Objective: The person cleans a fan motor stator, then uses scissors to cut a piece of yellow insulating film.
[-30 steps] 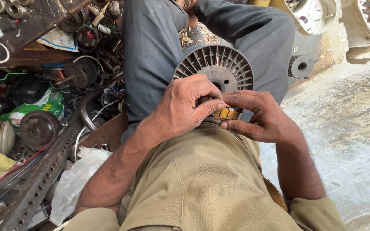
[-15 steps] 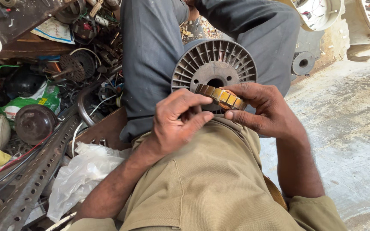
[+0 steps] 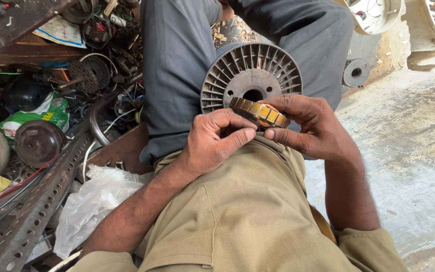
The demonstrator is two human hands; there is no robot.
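Observation:
A brass-coloured segmented ring [image 3: 260,112] is held just above my lap. My right hand [image 3: 310,128] pinches its right side between thumb and fingers. The fingertips of my left hand [image 3: 215,141] press on the ring's left underside. Right behind the ring stands a grey finned metal spool [image 3: 250,75] with a round hole in its hub, resting between my grey-trousered legs. My khaki shirt [image 3: 247,216] fills the lower middle of the head view.
A heap of scrap lies to the left: a perforated metal angle bar [image 3: 31,211], a crumpled white plastic bag [image 3: 94,201], round rusty discs [image 3: 39,143], wires and a green packet. To the right is a stained concrete floor [image 3: 414,146] with white fan housings at the top.
The ring has been tilted and shifted slightly left, showing more of its segmented edge. My left fingers slid from its top to its underside. The view has drifted a little.

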